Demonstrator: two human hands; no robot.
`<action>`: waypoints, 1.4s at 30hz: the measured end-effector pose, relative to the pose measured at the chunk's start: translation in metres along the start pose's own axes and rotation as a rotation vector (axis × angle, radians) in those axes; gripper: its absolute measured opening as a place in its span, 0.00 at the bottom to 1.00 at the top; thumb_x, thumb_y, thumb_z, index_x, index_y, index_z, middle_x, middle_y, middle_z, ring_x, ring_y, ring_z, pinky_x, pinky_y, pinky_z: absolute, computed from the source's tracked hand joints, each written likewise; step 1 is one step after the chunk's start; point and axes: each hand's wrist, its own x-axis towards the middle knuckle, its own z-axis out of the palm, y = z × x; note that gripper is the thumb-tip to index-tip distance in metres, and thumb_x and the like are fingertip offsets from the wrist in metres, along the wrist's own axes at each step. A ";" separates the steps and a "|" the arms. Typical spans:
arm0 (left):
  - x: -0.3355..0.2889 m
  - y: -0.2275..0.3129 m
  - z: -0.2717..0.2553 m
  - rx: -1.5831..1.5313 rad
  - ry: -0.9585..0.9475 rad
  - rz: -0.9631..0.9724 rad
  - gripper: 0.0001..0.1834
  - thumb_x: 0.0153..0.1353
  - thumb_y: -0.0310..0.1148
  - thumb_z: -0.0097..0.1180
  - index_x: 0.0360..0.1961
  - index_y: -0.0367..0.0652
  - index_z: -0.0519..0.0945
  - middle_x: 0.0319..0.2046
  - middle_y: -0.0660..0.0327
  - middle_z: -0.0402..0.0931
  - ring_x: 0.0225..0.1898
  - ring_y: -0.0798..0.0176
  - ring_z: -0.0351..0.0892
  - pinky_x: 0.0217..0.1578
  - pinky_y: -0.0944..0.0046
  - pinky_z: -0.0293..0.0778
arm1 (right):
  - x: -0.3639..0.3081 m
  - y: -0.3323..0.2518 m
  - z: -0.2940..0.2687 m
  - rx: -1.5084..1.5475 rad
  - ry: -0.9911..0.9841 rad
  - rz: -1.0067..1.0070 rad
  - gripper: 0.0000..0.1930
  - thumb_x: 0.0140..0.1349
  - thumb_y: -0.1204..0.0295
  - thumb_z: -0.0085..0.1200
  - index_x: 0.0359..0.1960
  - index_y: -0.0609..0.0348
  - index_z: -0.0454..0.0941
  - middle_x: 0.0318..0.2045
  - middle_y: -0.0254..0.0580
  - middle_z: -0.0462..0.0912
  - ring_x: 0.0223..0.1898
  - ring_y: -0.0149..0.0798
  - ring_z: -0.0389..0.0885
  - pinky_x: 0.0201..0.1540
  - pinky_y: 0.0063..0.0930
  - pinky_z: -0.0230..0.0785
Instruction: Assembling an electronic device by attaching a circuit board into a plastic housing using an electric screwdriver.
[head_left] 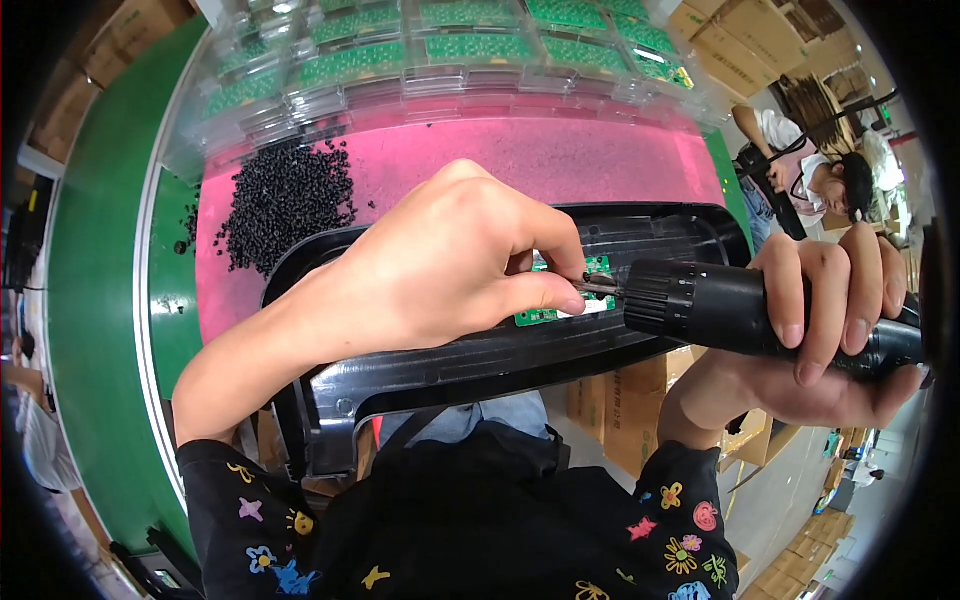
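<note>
My right hand (835,315) wraps around a black electric screwdriver (715,305), held level with its bit pointing left. The thumb and forefinger of my left hand (455,265) are pinched together at the tip of the thin metal bit. Whatever small piece sits between those fingertips is hidden. Just beneath them lies a green circuit board (537,318), partly covered by my fingers and the bit. It rests in a long, glossy black plastic housing (640,225) with curved, raised edges, which stretches across the table in front of me.
A heap of tiny black parts (290,195) lies on the pink mat (420,150), left of the housing. Behind it stand stacked clear trays (400,85) with green boards. Cardboard boxes (630,410) stand below the table at right. Another person (810,175) works at far right.
</note>
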 end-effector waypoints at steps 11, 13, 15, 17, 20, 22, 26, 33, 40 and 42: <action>-0.002 -0.010 -0.017 -0.666 -0.472 -0.078 0.15 0.69 0.30 0.52 0.51 0.31 0.77 0.47 0.56 0.79 0.46 0.66 0.77 0.43 0.65 0.76 | 0.007 0.008 0.007 0.338 -0.106 0.011 0.15 0.49 0.71 0.64 0.32 0.55 0.67 0.21 0.30 0.72 0.11 0.20 0.72 0.17 0.14 0.72; -0.005 -0.007 -0.020 -0.631 -0.502 -0.055 0.15 0.67 0.30 0.55 0.51 0.31 0.78 0.46 0.57 0.80 0.44 0.66 0.79 0.42 0.65 0.76 | 0.009 0.011 0.008 0.430 -0.164 0.028 0.15 0.49 0.71 0.64 0.32 0.55 0.67 0.21 0.30 0.72 0.11 0.20 0.72 0.16 0.14 0.71; -0.001 -0.009 -0.018 -0.666 -0.370 -0.152 0.13 0.59 0.26 0.63 0.45 0.32 0.81 0.38 0.60 0.83 0.37 0.67 0.82 0.39 0.68 0.77 | 0.007 0.017 0.008 0.348 -0.170 -0.020 0.16 0.49 0.69 0.64 0.32 0.54 0.67 0.23 0.30 0.72 0.12 0.20 0.72 0.18 0.13 0.72; 0.002 -0.011 -0.015 -0.497 -0.228 -0.052 0.12 0.55 0.24 0.66 0.40 0.32 0.82 0.33 0.61 0.83 0.34 0.68 0.83 0.36 0.69 0.78 | 0.003 0.015 0.008 0.191 -0.119 -0.019 0.18 0.49 0.65 0.65 0.33 0.54 0.67 0.24 0.29 0.72 0.13 0.20 0.72 0.20 0.13 0.71; 0.002 -0.015 -0.010 -0.172 0.036 0.089 0.06 0.50 0.19 0.66 0.31 0.35 0.84 0.24 0.60 0.83 0.28 0.67 0.84 0.32 0.69 0.78 | 0.002 0.018 0.003 -0.053 -0.133 0.069 0.24 0.54 0.52 0.61 0.40 0.55 0.66 0.28 0.31 0.71 0.17 0.22 0.73 0.28 0.25 0.67; 0.002 -0.020 -0.010 0.419 0.319 0.244 0.05 0.52 0.20 0.65 0.31 0.36 0.84 0.24 0.57 0.83 0.27 0.65 0.84 0.28 0.68 0.76 | 0.005 0.027 -0.006 -0.142 -0.265 0.196 0.26 0.57 0.48 0.58 0.43 0.56 0.66 0.30 0.32 0.70 0.18 0.24 0.72 0.29 0.26 0.67; 0.007 -0.026 -0.010 0.281 0.413 0.197 0.03 0.56 0.24 0.64 0.31 0.36 0.83 0.24 0.58 0.83 0.23 0.65 0.81 0.24 0.70 0.73 | -0.007 0.046 -0.011 -0.230 -0.220 0.280 0.27 0.61 0.45 0.52 0.44 0.57 0.66 0.29 0.33 0.70 0.17 0.25 0.69 0.27 0.26 0.65; 0.007 -0.019 -0.008 0.340 0.387 0.059 0.13 0.65 0.31 0.55 0.26 0.34 0.75 0.16 0.53 0.68 0.18 0.57 0.67 0.21 0.61 0.64 | -0.012 0.061 -0.002 -0.400 -0.065 0.334 0.29 0.58 0.42 0.53 0.40 0.59 0.67 0.24 0.34 0.68 0.13 0.26 0.66 0.23 0.25 0.64; 0.005 -0.033 -0.002 0.265 0.439 0.116 0.08 0.63 0.27 0.53 0.29 0.32 0.74 0.22 0.49 0.72 0.26 0.44 0.72 0.29 0.54 0.69 | -0.006 0.069 0.006 -0.463 -0.121 0.388 0.27 0.58 0.46 0.55 0.38 0.59 0.66 0.25 0.35 0.68 0.13 0.25 0.65 0.22 0.24 0.63; 0.004 -0.033 -0.007 0.280 0.324 0.094 0.05 0.60 0.25 0.55 0.32 0.32 0.76 0.26 0.47 0.76 0.31 0.41 0.76 0.32 0.53 0.71 | 0.001 0.071 0.002 -0.418 -0.230 0.481 0.25 0.58 0.48 0.56 0.37 0.60 0.65 0.25 0.36 0.69 0.13 0.24 0.65 0.22 0.24 0.62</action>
